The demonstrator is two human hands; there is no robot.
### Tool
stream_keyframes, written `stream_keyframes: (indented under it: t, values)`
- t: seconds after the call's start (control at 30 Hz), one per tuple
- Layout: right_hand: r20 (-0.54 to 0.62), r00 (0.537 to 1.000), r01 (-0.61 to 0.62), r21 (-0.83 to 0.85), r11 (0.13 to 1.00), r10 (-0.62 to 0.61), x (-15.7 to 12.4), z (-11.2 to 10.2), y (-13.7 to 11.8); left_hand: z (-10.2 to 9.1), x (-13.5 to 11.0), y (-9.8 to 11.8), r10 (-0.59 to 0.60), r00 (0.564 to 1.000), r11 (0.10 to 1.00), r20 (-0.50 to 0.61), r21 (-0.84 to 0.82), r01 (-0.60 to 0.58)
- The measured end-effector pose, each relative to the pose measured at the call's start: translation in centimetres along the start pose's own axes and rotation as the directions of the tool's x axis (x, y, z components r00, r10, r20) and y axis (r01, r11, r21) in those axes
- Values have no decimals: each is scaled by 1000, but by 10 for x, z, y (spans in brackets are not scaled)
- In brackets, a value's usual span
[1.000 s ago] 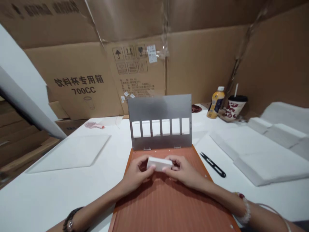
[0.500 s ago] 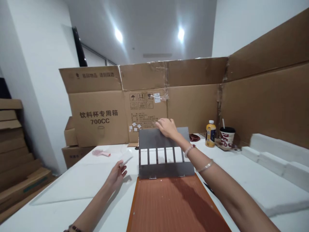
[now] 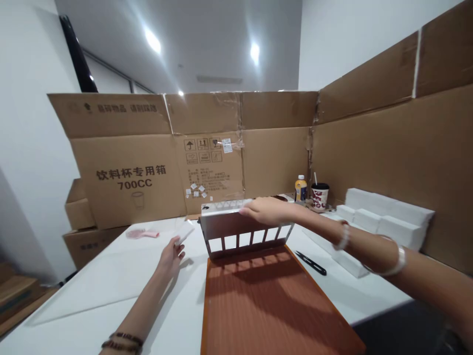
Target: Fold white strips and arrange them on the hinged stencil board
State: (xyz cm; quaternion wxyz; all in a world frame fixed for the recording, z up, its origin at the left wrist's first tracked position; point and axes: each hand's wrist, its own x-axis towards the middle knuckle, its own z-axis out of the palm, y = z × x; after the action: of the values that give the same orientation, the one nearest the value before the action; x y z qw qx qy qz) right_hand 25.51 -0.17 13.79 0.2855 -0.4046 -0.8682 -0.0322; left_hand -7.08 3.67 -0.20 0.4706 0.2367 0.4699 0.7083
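Note:
My left hand (image 3: 171,257) is raised over the white table, its fingers closed on the end of a thin white flat piece (image 3: 185,231) whose material I cannot make out. My right hand (image 3: 269,210) grips the top of a dark slotted rack (image 3: 223,227) from above, the thumb in front and the other fingers partly hidden. The rack has a row of rectangular openings along its lower part and a pale top surface with a cut-out pattern. It stands upright at the far end of a reddish-brown wood-grain board (image 3: 262,301).
Black thread snips (image 3: 311,263) lie right of the board. White foam blocks (image 3: 384,222) are at the right, near a yellow drink bottle (image 3: 300,189) and a lidded cup (image 3: 320,197). A pink hairbrush (image 3: 142,233) lies at left. Cardboard walls (image 3: 207,116) enclose the back.
The rack has tipped, so its pale top surface now shows. My right hand has shifted along its top edge. The view has turned right, and the snips show fully.

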Motion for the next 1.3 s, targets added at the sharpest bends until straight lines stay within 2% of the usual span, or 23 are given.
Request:
stream_keyframes:
  t: [0.07,0.13,0.23,0.33,0.43,0.53,0.67,0.83,0.93,1.0,1.03,1.07,1.13,1.23,1.3]
  values:
    - [142,987,76,-31,997,-71,-45,8,-16,-1,0,-3,-4,1000,1000,6,-2,4]
    - [200,976,100,-61,993,-86,-92,26,-30,-2,0,-6,-4,1000,1000,17,5,4]
    - [174,967,220,-216,951,-185,-151,65,-44,-3,0,-10,-1,999,999,37,44,-1]
    - [116,972,229,-299,926,-203,-186,100,-51,-2,-1,-13,-2,998,993,62,114,-5]
    - [119,977,205,-266,942,-179,-200,117,-52,0,-1,-19,-5,996,982,91,186,-12]
    - [118,978,190,-158,969,-172,-204,118,-52,1,-1,-26,-6,993,973,118,231,-22]
    - [104,983,158,-36,987,-153,-205,114,-54,0,-2,-32,-1,987,963,159,268,-42]
    - [254,966,26,117,993,-55,-204,102,-57,6,-10,-27,35,971,941,237,320,-112]
    - [286,958,-47,223,974,-20,-197,91,-51,21,-30,-22,28,940,921,339,357,-157]
    - [205,978,-89,266,960,34,-188,83,-42,36,-52,-21,-8,897,905,442,385,-181]
    - [120,990,-105,279,955,74,-183,78,-37,44,-65,-21,-37,867,897,497,399,-190]
    - [9,994,-103,280,954,105,-178,74,-31,52,-79,-22,-73,831,890,551,412,-194]
    - [-229,968,-49,216,975,99,-171,66,-20,67,-107,-27,-152,766,882,624,436,-180]
    - [-421,900,85,-79,993,-110,-171,63,-9,85,-142,-40,-277,703,863,655,492,-119]
    - [-468,831,146,-335,931,-299,-177,66,-7,95,-157,-49,-366,684,842,631,538,-46]
